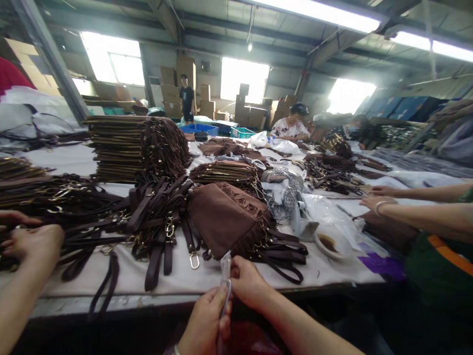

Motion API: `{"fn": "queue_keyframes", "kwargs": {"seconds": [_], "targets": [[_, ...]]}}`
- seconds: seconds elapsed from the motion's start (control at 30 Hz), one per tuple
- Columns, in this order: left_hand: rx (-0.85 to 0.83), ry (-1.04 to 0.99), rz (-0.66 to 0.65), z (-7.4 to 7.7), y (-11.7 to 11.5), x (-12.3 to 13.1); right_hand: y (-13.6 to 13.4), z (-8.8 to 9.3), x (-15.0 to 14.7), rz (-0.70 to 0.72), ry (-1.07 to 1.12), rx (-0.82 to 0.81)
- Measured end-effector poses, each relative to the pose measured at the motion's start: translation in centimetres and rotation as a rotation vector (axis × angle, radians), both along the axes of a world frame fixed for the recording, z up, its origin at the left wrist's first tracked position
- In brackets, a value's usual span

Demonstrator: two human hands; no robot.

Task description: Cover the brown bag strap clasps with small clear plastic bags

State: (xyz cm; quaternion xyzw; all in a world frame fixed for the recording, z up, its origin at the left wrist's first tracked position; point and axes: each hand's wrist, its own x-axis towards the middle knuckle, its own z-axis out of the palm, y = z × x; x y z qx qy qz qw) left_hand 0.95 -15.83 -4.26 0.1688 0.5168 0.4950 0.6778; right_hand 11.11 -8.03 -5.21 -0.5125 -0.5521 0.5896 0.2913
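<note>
The pale strip (225, 268) vanishes at its lower end inside the left hand (212, 315), which is clamped on it; the right hand (249, 281) has its fingertips at the upper part, but its curled fingers hide whether they pinch it, so I cannot tell; this one strip is at the near edge of the table (332, 276), just before a brown pouch (221, 217); the straps (158, 256) overlap too much to count; one bowl (334, 255); two co-workers' hands (37, 241) at far left, one cut off; three people (186, 101) beyond, the rightmost hard to make out.
</note>
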Motion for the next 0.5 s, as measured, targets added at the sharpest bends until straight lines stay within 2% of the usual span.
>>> {"fn": "queue_keyframes", "kwargs": {"seconds": [0.07,0.2,0.3,0.37,0.5], "targets": [[0.05,0.173,0.011,-0.6,0.0,0.1,-0.6,0.5,0.4,-0.013,0.004,-0.02],[0.216,0.503,-0.063,-0.8,-0.2,-0.1,-2.4,1.8,1.3,0.096,0.165,-0.087],[0.402,0.682,-0.178,-0.1,-0.3,-0.6,-2.9,1.8,2.0,-0.009,0.312,-0.129],[0.358,0.62,-0.186,0.3,-0.1,-1.0,-2.8,1.5,2.4,-0.073,0.466,-0.241],[-0.015,0.127,-0.03,0.6,0.7,-1.2,-2.8,0.7,3.0,-0.022,0.758,-0.483]]}}
